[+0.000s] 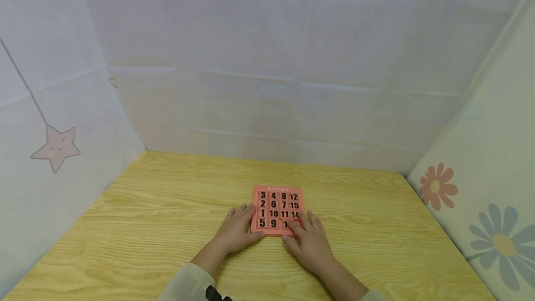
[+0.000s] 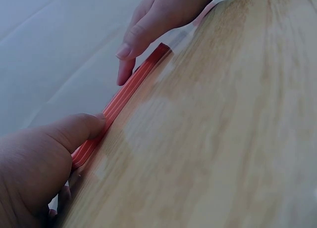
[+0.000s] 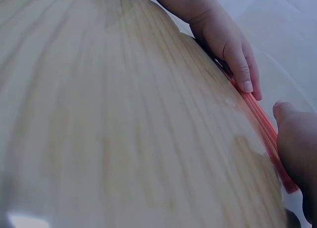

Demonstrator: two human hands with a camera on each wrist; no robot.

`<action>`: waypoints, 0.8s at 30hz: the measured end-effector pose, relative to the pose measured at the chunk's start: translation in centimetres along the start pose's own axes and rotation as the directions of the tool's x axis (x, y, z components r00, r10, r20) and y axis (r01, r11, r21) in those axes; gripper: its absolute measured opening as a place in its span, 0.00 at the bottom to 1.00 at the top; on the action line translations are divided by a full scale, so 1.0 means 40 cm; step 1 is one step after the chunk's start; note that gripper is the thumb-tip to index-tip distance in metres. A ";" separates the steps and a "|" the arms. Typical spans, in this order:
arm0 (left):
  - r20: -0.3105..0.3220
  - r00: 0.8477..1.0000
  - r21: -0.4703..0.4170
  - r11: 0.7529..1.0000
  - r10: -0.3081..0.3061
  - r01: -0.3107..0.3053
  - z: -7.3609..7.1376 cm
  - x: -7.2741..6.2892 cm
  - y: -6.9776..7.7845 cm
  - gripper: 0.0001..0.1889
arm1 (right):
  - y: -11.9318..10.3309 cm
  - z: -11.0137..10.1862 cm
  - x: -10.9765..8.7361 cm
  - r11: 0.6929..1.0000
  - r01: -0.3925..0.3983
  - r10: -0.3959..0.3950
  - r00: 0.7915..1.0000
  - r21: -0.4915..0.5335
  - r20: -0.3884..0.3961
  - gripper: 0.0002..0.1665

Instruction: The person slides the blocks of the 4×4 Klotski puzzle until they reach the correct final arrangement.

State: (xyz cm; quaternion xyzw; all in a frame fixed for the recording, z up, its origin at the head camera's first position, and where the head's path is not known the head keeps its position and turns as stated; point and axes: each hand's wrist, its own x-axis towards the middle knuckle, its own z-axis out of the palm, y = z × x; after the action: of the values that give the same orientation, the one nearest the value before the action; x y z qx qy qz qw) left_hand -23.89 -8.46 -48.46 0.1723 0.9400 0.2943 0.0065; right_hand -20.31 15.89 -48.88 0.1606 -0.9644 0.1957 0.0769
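A pink-red number slide puzzle [image 1: 277,188] lies flat on the wooden table, its square tiles printed with black numbers. At its lower left corner my left hand [image 1: 236,231] holds the frame, thumb on the near edge and fingers along the left side. My right hand [image 1: 311,247] is over the lower right corner, with a fingertip on the bottom-row tiles and other fingers by the right side. That hand covers part of the bottom row. In the left wrist view the left thumb [image 2: 81,129] presses the puzzle's near edge [image 2: 124,97].
The wooden table [image 1: 175,199] extends around the puzzle on all sides. Pale cloth walls [image 1: 276,106] stand behind it and at both sides, with a printed star [image 1: 56,147] on the left and flowers [image 1: 438,186] on the right.
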 end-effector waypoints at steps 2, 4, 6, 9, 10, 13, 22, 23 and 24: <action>-0.001 1.000 0.000 1.000 0.004 -0.004 0.000 0.000 -0.001 0.46 | -0.002 0.001 0.002 1.000 0.005 -0.005 1.000 0.001 0.001 0.34; 0.000 1.000 0.001 1.000 0.006 -0.006 -0.001 0.001 0.000 0.45 | -0.005 0.001 0.004 1.000 0.013 -0.013 1.000 0.000 0.000 0.34; 0.001 1.000 0.003 1.000 0.009 -0.009 -0.001 0.001 0.000 0.45 | -0.008 0.001 0.005 1.000 0.013 -0.013 1.000 -0.001 0.005 0.34; 0.003 1.000 0.003 1.000 0.012 -0.012 -0.001 0.002 0.000 0.45 | -0.012 0.001 0.006 1.000 0.016 -0.016 1.000 -0.007 0.006 0.35; 0.005 1.000 0.004 1.000 0.012 -0.012 -0.001 0.002 0.000 0.45 | -0.012 0.002 0.007 1.000 0.015 -0.015 1.000 -0.010 0.009 0.35; 0.005 1.000 0.007 1.000 0.017 -0.017 -0.002 0.001 0.001 0.46 | -0.014 0.003 0.008 1.000 0.017 -0.017 1.000 -0.016 0.011 0.35; 0.007 1.000 0.002 1.000 0.007 -0.007 -0.004 0.000 0.004 0.46 | -0.015 0.004 0.010 1.000 0.009 -0.009 1.000 -0.004 0.006 0.35; 0.007 1.000 0.003 1.000 0.007 -0.007 -0.004 0.001 0.004 0.46 | -0.014 0.004 0.011 1.000 0.007 -0.007 1.000 -0.001 0.008 0.35; 0.008 1.000 0.005 1.000 0.006 -0.006 -0.003 0.001 0.003 0.46 | -0.013 0.004 0.011 1.000 0.005 -0.005 1.000 0.001 0.009 0.35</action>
State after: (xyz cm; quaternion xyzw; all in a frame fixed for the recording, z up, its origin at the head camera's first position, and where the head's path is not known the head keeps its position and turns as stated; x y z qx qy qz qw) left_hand -23.91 -8.42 -48.28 0.1761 0.9403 0.2912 0.0088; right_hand -20.57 15.26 -48.77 0.1639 -0.9642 0.1952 0.0729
